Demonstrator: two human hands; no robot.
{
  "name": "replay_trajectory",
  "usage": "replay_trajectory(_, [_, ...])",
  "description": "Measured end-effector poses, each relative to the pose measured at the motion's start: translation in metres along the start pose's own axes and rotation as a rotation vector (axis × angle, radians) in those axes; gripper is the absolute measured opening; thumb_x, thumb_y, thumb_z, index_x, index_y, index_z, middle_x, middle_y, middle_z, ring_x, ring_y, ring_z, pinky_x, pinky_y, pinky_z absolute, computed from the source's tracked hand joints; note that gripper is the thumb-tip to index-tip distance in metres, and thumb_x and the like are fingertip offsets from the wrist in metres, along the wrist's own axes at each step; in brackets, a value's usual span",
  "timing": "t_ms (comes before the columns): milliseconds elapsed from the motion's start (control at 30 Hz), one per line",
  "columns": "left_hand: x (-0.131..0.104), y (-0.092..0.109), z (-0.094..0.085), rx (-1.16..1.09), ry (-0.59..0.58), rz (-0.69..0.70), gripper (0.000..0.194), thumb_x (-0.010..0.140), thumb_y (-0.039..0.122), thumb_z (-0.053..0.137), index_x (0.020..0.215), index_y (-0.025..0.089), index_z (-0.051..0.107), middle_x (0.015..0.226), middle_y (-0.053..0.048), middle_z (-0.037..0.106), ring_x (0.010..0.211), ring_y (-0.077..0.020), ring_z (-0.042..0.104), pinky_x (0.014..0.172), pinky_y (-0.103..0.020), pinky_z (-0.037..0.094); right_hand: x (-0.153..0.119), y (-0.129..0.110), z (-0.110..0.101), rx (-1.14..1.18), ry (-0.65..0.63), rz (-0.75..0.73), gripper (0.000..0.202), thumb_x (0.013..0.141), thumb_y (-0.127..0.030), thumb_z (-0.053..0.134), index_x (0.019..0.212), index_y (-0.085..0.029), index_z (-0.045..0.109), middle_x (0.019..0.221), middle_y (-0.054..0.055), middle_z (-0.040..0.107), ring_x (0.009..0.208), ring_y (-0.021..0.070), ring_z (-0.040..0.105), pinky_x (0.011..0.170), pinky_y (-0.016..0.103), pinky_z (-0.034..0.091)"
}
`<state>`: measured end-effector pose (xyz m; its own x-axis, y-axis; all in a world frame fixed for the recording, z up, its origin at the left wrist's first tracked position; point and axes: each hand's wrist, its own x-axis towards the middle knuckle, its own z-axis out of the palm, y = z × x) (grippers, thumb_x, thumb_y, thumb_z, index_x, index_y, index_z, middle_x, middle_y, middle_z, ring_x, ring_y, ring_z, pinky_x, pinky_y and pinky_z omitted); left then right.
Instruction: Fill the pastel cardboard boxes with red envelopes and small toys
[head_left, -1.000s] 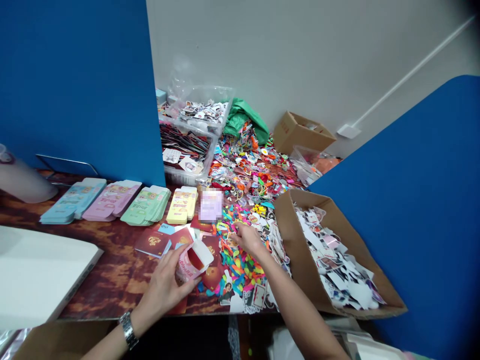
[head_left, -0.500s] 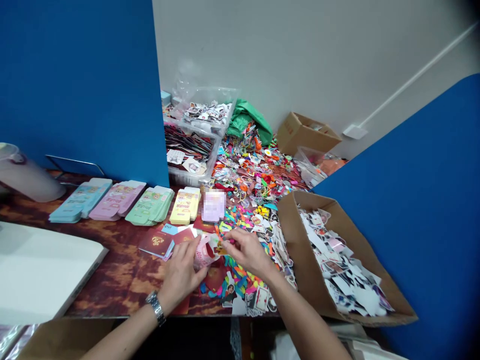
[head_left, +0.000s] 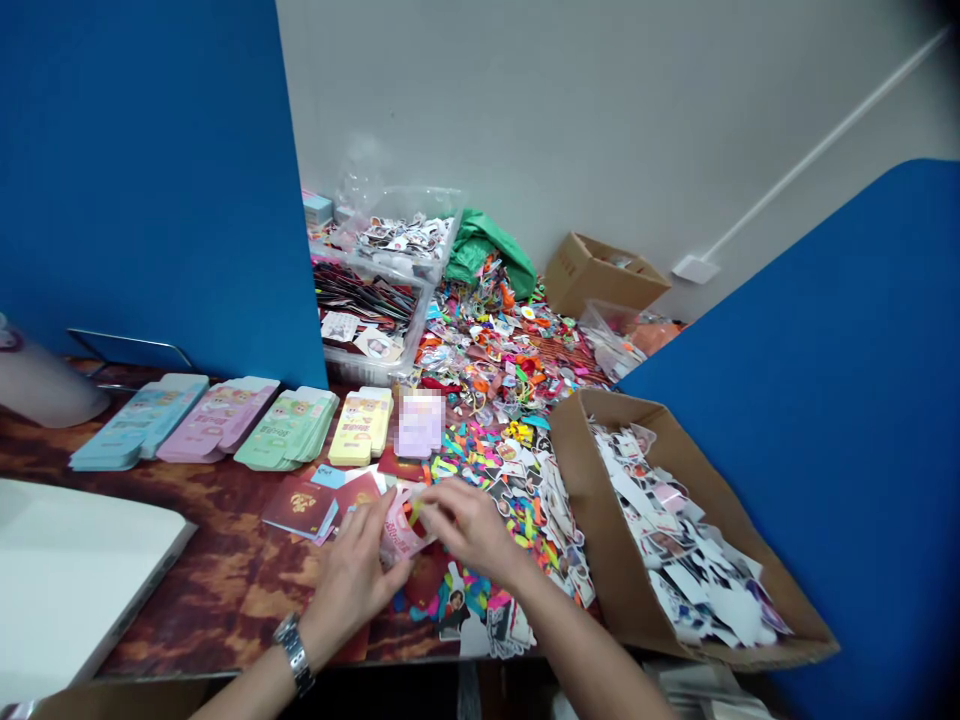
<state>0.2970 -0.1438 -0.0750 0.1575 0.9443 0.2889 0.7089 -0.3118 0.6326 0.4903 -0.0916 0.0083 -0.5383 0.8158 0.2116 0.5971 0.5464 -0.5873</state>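
Observation:
My left hand (head_left: 358, 562), with a metal watch on its wrist, grips a small pink printed box (head_left: 399, 537) whose mouth is open towards the right. At that mouth my right hand (head_left: 466, 522) pinches a small yellow piece (head_left: 415, 511), partly inside the box; its exact kind is too small to make out. Dark red passport-like booklets (head_left: 300, 508) lie just left of the box. Beyond my hands, stacks of flat printed boxes stand in a row: blue (head_left: 146, 420), pink (head_left: 217, 422), green (head_left: 286, 428), yellow (head_left: 361, 425) and lilac (head_left: 420, 425).
Loose colourful trinkets (head_left: 495, 340) and cut-out stickers (head_left: 559, 510) spread right of my hands. A cardboard box (head_left: 577, 500) of stickers stands at the right edge. Clear bins (head_left: 409, 350) stand behind. Blue partitions (head_left: 150, 180) flank the table; a white slab (head_left: 67, 570) lies left.
My right hand has brought the small yellow piece left, into the pink box's mouth. The left hand keeps its grip on the box, now slightly turned. The view has shifted a little.

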Motion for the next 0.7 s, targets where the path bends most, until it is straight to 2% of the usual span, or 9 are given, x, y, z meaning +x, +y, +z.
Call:
replay_trajectory(133, [-0.002, 0.001, -0.001, -0.020, 0.000, -0.005, 0.074, 0.081, 0.036, 0.064, 0.146, 0.021, 0.031, 0.122, -0.013, 0.058, 0.110, -0.0291, 0.058, 0.091, -0.043, 0.050, 0.033, 0.060, -0.022, -0.328, 0.049, 0.436, 0.025, 0.099, -0.027, 0.045, 0.116, -0.020, 0.063, 0.103, 0.004, 0.068, 0.095, 0.0150, 0.064, 0.085, 0.023, 0.047])
replay_trajectory(200, [-0.003, -0.001, 0.000, -0.022, -0.006, -0.006, 0.074, 0.082, 0.037, 0.064, 0.146, 0.022, 0.030, 0.125, -0.013, 0.058, 0.111, -0.0289, 0.058, 0.093, -0.043, 0.050, 0.053, 0.094, -0.026, -0.418, 0.060, 0.546, 0.030, 0.097, -0.024, 0.050, 0.125, -0.018, 0.059, 0.113, 0.010, 0.065, 0.106, 0.0202, 0.062, 0.091, 0.028, 0.046])
replay_trajectory(267, [-0.005, -0.003, 0.001, -0.012, -0.018, -0.012, 0.074, 0.082, 0.037, 0.064, 0.146, 0.022, 0.029, 0.127, -0.013, 0.057, 0.113, -0.0288, 0.057, 0.095, -0.043, 0.050, 0.072, 0.122, -0.025, -0.480, 0.047, 0.640, 0.036, 0.095, -0.025, 0.054, 0.130, -0.018, 0.056, 0.119, 0.015, 0.061, 0.110, 0.0253, 0.060, 0.091, 0.034, 0.047])
replay_trajectory(367, [-0.008, -0.007, 0.003, 0.024, -0.020, -0.022, 0.076, 0.082, 0.038, 0.065, 0.146, 0.023, 0.028, 0.129, -0.013, 0.056, 0.117, -0.0299, 0.056, 0.096, -0.044, 0.050, 0.093, 0.148, -0.017, -0.545, -0.009, 0.757, 0.040, 0.094, -0.033, 0.058, 0.131, -0.018, 0.054, 0.118, 0.018, 0.059, 0.106, 0.0274, 0.063, 0.085, 0.037, 0.050])
replay_trajectory(533, [-0.009, -0.011, 0.005, 0.045, -0.004, -0.046, 0.075, 0.081, 0.040, 0.066, 0.145, 0.023, 0.031, 0.128, -0.013, 0.058, 0.116, -0.0301, 0.057, 0.095, -0.043, 0.051, 0.109, 0.165, -0.017, -0.584, -0.136, 0.800, 0.033, 0.096, -0.035, 0.057, 0.122, -0.015, 0.056, 0.117, 0.009, 0.061, 0.099, 0.0202, 0.063, 0.085, 0.040, 0.054])
replay_trajectory(633, [-0.008, -0.010, 0.005, 0.023, -0.027, -0.056, 0.076, 0.081, 0.038, 0.066, 0.146, 0.024, 0.029, 0.131, -0.013, 0.056, 0.119, -0.0311, 0.056, 0.098, -0.046, 0.050, 0.110, 0.166, -0.034, -0.586, -0.167, 0.730, 0.032, 0.095, -0.035, 0.059, 0.120, -0.015, 0.058, 0.117, 0.008, 0.060, 0.099, 0.0196, 0.062, 0.085, 0.040, 0.054])
replay_trajectory(700, [-0.005, -0.008, 0.004, -0.004, -0.044, -0.057, 0.078, 0.080, 0.037, 0.066, 0.147, 0.025, 0.027, 0.133, -0.014, 0.055, 0.121, -0.0316, 0.054, 0.101, -0.048, 0.047, 0.107, 0.162, -0.052, -0.580, -0.145, 0.648, 0.029, 0.093, -0.029, 0.061, 0.117, -0.013, 0.060, 0.112, 0.009, 0.062, 0.096, 0.0201, 0.063, 0.084, 0.038, 0.053])
